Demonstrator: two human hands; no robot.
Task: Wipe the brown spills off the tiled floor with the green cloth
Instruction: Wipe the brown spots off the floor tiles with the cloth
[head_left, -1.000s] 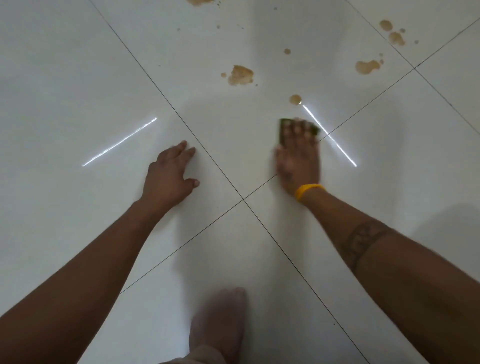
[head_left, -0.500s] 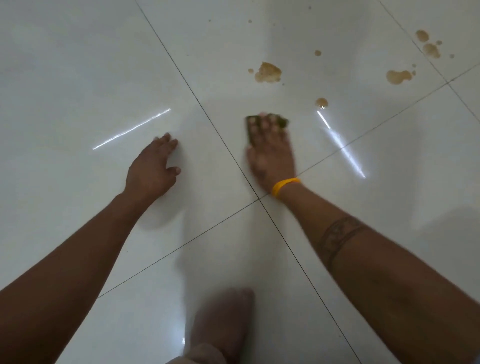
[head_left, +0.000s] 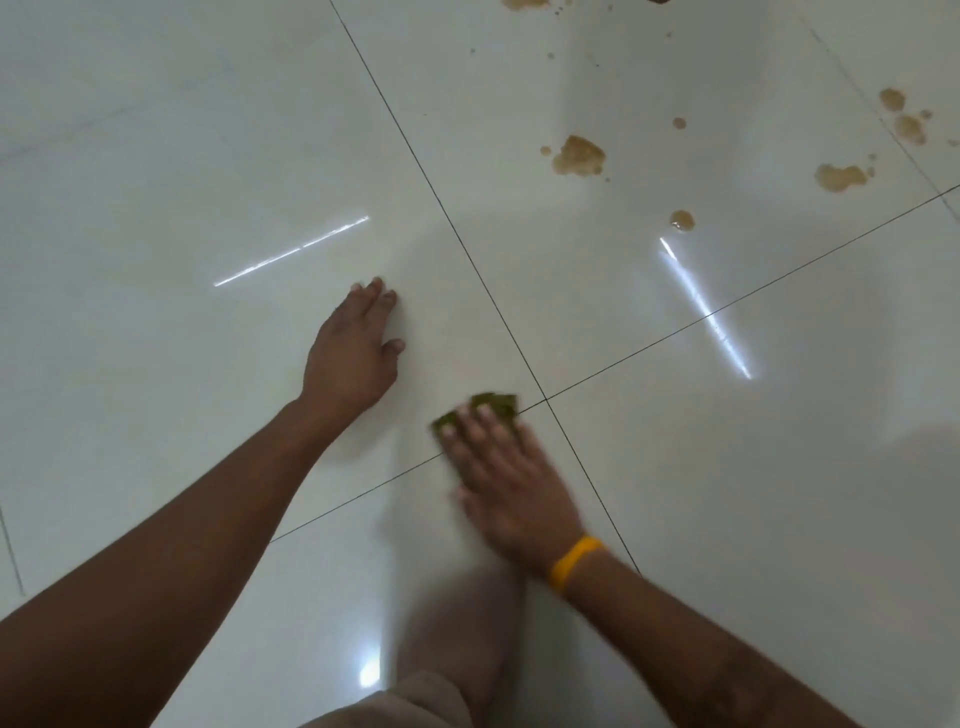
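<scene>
- Right hand (head_left: 511, 480) presses flat on the green cloth (head_left: 493, 408) beside the grout cross (head_left: 546, 399)
- Left hand (head_left: 353, 358) lies flat, fingers straight, on bare floor (head_left: 156, 208)
- Brown spills (head_left: 579, 156) lie well apart, far right

A single head-worn, wide-angle view looks steeply down and forward at the tiled floor (head_left: 156, 156) from close range, about arm's reach above it. Both forearms run in from the bottom corners toward mid-frame, the left hand (head_left: 353, 353) at centre left and the right hand (head_left: 511, 483) just below centre. A bare foot (head_left: 462, 623) sits at the bottom edge, directly under the lens. The farther floor, with brown spills (head_left: 579, 156), fills the upper right. Grout lines bow slightly near the frame's edges. No second view overlaps this one.
</scene>
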